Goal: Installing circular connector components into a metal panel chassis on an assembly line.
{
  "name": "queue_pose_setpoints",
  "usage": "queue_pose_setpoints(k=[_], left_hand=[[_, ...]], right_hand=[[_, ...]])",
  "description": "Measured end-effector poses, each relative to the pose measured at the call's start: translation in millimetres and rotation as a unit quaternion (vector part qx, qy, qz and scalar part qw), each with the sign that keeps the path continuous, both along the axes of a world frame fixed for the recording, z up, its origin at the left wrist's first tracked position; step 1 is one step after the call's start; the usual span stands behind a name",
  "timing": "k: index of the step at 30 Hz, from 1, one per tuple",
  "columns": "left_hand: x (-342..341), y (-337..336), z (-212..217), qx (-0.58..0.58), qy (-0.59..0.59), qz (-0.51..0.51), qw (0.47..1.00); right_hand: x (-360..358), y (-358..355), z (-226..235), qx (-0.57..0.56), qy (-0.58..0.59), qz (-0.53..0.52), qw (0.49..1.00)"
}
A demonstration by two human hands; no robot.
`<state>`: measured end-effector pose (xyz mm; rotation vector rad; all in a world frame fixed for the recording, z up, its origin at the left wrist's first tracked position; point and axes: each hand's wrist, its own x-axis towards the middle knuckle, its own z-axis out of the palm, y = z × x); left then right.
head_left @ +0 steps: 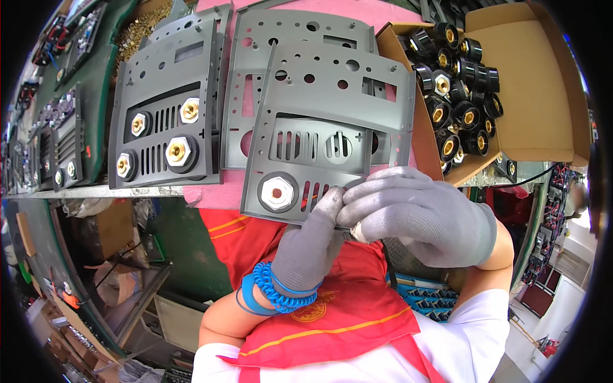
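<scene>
Pink matting [220, 185] underlies your grey perforated metal panel [319, 101]. Your grey-gloved left hand [306, 249] and right hand [428, 220] meet at its edge, fingers bunched, grip hidden.

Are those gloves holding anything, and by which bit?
The left hand seems to hold the front panel by its lower edge, right of middle. Whether the right hand, beside it, holds anything is hidden.

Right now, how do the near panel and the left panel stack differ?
The near panel shows one silver nut; the left panel stack shows four gold-centred fittings. The left hand and right hand are at the near panel, away from the stack. Both are gray with vent slots.
</scene>
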<state>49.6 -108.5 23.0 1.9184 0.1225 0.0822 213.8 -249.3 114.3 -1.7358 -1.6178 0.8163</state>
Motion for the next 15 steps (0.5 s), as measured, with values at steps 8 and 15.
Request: queue_pose_setpoints(k=[8,15], left_hand=[[2.6,-0.8,0.1,-0.025,-0.115,0.029,0.993],[2.7,-8.2,-4.9,-0.338,-0.002,0.115,0.934]], right_hand=[[0.5,-7.5,39.6,-0.063,-0.143,-0.113,0.981],[-6.0,-5.8,34.4,-0.053,-0.241,-0.106,0.963]])
